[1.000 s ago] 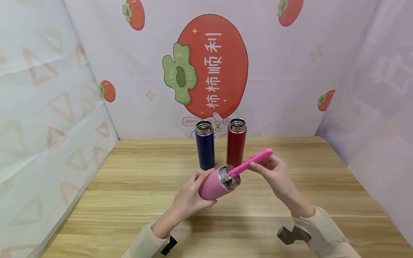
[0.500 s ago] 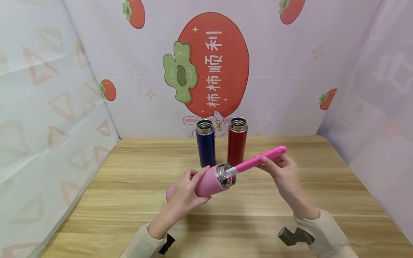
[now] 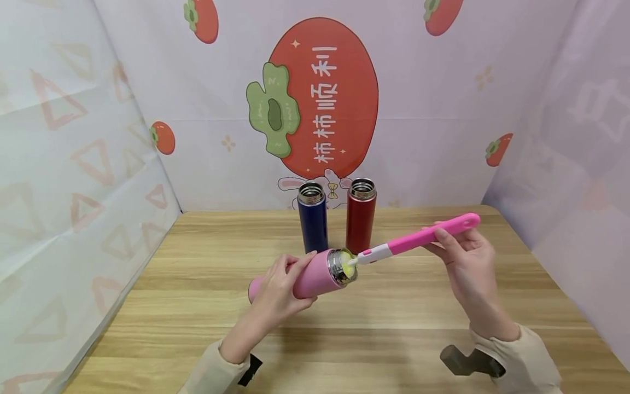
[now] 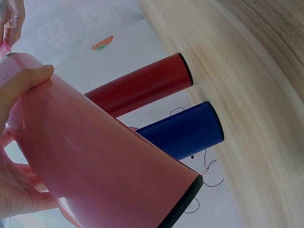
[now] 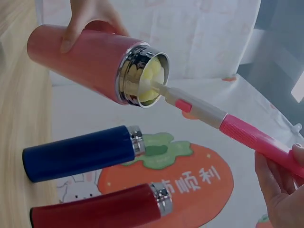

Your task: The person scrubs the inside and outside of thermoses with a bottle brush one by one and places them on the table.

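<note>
My left hand [image 3: 280, 284] grips a pink thermos bottle [image 3: 315, 276] round its body, tilted with its steel mouth toward the right. Fingers and thumb wrap the pink wall [image 4: 104, 142] in the left wrist view. Between thumb and fingers, my right hand [image 3: 467, 268] holds the pink handle of a bottle brush [image 3: 423, 238]. Its white neck leads to a yellow and white sponge head [image 5: 152, 78], which sits just inside the bottle's mouth and fills the opening. The rest of the bottle's inside is hidden.
Two lidless thermos bottles stand upright behind my hands: a blue one [image 3: 313, 221] on the left and a red one [image 3: 361, 219] beside it. The wooden table [image 3: 206, 295] ends at a printed cloth backdrop [image 3: 433, 164].
My right hand has moved right, drawing the brush outward, so its white neck and sponge now show at the mouth. The pink bottle has shifted slightly left and lies flatter.
</note>
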### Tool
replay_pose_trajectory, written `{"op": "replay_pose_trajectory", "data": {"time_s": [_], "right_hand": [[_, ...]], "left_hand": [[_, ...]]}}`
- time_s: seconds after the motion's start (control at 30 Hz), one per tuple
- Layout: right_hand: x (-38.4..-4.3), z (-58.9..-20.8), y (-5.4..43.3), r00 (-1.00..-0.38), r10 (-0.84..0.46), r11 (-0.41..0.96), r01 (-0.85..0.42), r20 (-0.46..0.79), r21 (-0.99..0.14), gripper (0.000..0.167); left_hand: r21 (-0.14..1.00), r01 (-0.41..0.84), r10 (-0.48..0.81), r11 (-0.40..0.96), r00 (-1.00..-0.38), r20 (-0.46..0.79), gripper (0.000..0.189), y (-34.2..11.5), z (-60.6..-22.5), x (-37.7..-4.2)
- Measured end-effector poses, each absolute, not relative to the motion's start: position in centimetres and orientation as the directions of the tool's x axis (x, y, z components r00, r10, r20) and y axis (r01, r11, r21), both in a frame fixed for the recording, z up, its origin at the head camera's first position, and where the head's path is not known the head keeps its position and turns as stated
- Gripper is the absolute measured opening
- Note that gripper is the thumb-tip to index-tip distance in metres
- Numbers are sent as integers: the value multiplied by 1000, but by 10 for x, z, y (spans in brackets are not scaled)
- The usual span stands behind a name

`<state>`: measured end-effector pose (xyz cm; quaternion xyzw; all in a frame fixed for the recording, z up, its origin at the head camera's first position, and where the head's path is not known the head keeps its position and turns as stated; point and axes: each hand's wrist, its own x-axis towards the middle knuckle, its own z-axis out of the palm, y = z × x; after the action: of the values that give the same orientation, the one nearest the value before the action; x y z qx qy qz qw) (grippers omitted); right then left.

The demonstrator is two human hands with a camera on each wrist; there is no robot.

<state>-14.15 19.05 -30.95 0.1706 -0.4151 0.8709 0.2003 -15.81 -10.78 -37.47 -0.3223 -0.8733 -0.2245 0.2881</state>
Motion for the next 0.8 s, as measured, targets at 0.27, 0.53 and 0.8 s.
{"op": "replay_pose_trajectory", "data": {"time_s": [0.27, 0.53, 0.8], "right_hand": [[-144, -308, 203, -851, 189, -603, -495, 491, -625, 18], [-145, -307, 194, -870, 236, -547, -487, 433, -680, 14], [-148, -314, 189, -877, 231, -536, -476, 421, -698, 14]], "left_hand": [[191, 682, 437, 706, -631, 641, 80, -111, -379, -160], [184, 689, 402, 701, -595, 696, 78, -110, -380, -161], [186, 683, 385, 706, -591, 709, 78, -111, -383, -161]]}}
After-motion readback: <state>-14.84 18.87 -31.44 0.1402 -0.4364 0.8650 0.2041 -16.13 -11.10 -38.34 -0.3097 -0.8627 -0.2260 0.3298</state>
